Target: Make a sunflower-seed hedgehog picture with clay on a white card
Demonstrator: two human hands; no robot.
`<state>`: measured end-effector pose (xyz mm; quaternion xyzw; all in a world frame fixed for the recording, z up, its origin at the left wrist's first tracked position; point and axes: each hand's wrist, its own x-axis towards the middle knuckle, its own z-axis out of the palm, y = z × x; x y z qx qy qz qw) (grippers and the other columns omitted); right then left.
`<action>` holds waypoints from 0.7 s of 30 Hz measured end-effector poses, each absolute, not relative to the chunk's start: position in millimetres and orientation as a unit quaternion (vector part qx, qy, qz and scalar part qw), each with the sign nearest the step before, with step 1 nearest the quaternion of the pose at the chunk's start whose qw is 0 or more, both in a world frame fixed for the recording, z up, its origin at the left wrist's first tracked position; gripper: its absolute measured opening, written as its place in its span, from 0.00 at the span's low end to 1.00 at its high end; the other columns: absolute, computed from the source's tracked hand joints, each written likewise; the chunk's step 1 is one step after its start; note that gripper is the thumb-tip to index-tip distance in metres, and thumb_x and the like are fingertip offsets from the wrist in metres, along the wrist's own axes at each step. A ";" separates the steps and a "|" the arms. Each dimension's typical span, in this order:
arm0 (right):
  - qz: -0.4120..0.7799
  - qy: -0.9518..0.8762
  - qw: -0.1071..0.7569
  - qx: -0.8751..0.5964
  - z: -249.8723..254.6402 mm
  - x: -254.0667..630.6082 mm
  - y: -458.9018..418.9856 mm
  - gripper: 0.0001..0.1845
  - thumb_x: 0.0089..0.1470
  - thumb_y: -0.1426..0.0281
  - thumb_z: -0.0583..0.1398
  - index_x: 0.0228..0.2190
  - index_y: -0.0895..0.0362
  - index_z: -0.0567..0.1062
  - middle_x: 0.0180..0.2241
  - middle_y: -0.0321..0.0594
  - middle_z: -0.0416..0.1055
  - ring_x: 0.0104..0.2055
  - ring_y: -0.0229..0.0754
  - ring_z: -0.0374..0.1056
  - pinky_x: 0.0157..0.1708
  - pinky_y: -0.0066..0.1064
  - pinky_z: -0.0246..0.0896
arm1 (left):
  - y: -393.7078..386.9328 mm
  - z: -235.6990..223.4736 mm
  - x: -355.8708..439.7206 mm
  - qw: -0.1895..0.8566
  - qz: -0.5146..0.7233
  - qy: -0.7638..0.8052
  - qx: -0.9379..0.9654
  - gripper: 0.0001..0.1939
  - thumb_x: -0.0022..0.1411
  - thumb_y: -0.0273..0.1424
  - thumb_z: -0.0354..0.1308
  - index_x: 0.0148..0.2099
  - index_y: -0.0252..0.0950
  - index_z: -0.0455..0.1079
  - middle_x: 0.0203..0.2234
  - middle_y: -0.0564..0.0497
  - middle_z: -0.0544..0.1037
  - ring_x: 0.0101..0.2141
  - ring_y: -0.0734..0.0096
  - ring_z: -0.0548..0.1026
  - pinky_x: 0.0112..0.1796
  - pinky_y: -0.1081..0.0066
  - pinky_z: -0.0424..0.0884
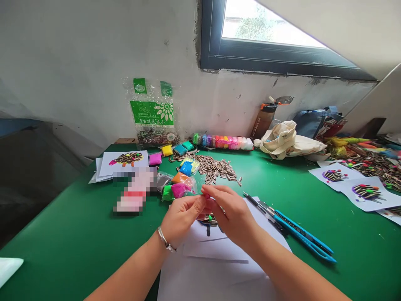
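Observation:
My left hand (181, 217) and my right hand (227, 211) meet above a white sheet (219, 259) on the green table (78, 234). Their fingertips pinch together on a tiny pink piece of clay (206, 195). A silver bracelet sits on my left wrist. Under the hands, on the sheet, lies a small picture made of sunflower seeds (208, 219), partly hidden. Small bags of coloured clay (180, 184) lie just beyond my left hand. A loose heap of striped sunflower seeds (216, 167) is spread behind them.
A blue utility knife (300, 234) and a pen (260, 207) lie right of the sheet. Finished seed pictures (360, 188) lie at right, another seed picture (125, 159) at left. A seed bag (153, 117), a row of clay packs (225, 142), a bottle (266, 117) and a cloth bag (288, 140) line the wall.

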<state>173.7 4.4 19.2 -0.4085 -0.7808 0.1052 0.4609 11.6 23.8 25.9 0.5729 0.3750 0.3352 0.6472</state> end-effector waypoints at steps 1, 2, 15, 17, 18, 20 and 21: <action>0.083 -0.796 0.453 -0.392 18.0 171.8 4.6 0.20 0.57 0.81 0.52 0.51 0.57 0.67 0.40 0.43 0.75 0.47 0.42 0.67 0.47 0.36 0.65 | 24.0 25.0 12.9 0.681 0.333 0.374 0.534 0.22 0.56 0.48 0.59 0.38 0.33 0.76 0.29 0.47 0.79 0.34 0.62 0.76 0.38 0.65 0.71; 0.066 -0.810 0.441 -0.380 17.3 170.4 5.1 0.22 0.56 0.82 0.51 0.52 0.58 0.66 0.40 0.43 0.75 0.48 0.43 0.66 0.50 0.39 0.64 | 24.1 24.1 13.8 0.704 0.333 0.377 0.502 0.22 0.54 0.48 0.62 0.37 0.32 0.77 0.28 0.47 0.78 0.34 0.63 0.76 0.39 0.64 0.71; 0.169 -0.804 0.376 -0.429 19.5 162.0 -0.7 0.24 0.57 0.75 0.54 0.56 0.57 0.63 0.55 0.46 0.64 0.60 0.47 0.53 0.57 0.43 0.58 | 35.4 25.5 5.9 0.742 0.368 0.393 0.399 0.15 0.47 0.38 0.70 0.35 0.32 0.77 0.25 0.48 0.78 0.28 0.71 0.75 0.29 0.75 0.69; 0.173 -0.810 0.361 -0.429 20.2 162.0 -2.5 0.30 0.57 0.69 0.56 0.59 0.57 0.58 0.61 0.46 0.56 0.63 0.48 0.47 0.59 0.45 0.54 | 36.7 30.3 3.2 0.753 0.382 0.377 0.380 0.16 0.48 0.35 0.70 0.38 0.33 0.78 0.29 0.47 0.79 0.34 0.67 0.77 0.39 0.70 0.71; 0.175 -0.816 0.349 -0.427 21.1 162.2 -3.2 0.33 0.56 0.65 0.57 0.61 0.57 0.55 0.63 0.46 0.52 0.64 0.49 0.44 0.60 0.46 0.52 | 36.7 32.3 2.3 0.758 0.386 0.368 0.376 0.15 0.49 0.35 0.70 0.39 0.33 0.78 0.30 0.47 0.80 0.35 0.66 0.77 0.42 0.69 0.71; 0.176 -0.826 0.325 -0.425 22.6 163.4 -3.8 0.38 0.57 0.59 0.57 0.63 0.57 0.50 0.65 0.46 0.46 0.66 0.51 0.39 0.61 0.48 0.49 | 35.7 34.5 1.7 0.766 0.385 0.352 0.374 0.14 0.51 0.35 0.69 0.40 0.34 0.78 0.31 0.47 0.80 0.36 0.66 0.77 0.43 0.68 0.71; 0.174 -0.829 0.314 -0.428 22.9 164.3 -3.6 0.39 0.57 0.57 0.55 0.63 0.57 0.49 0.65 0.46 0.44 0.66 0.51 0.37 0.61 0.49 0.48 | 35.1 34.4 2.2 0.768 0.381 0.352 0.376 0.14 0.51 0.35 0.68 0.39 0.34 0.78 0.31 0.47 0.80 0.34 0.67 0.77 0.41 0.69 0.71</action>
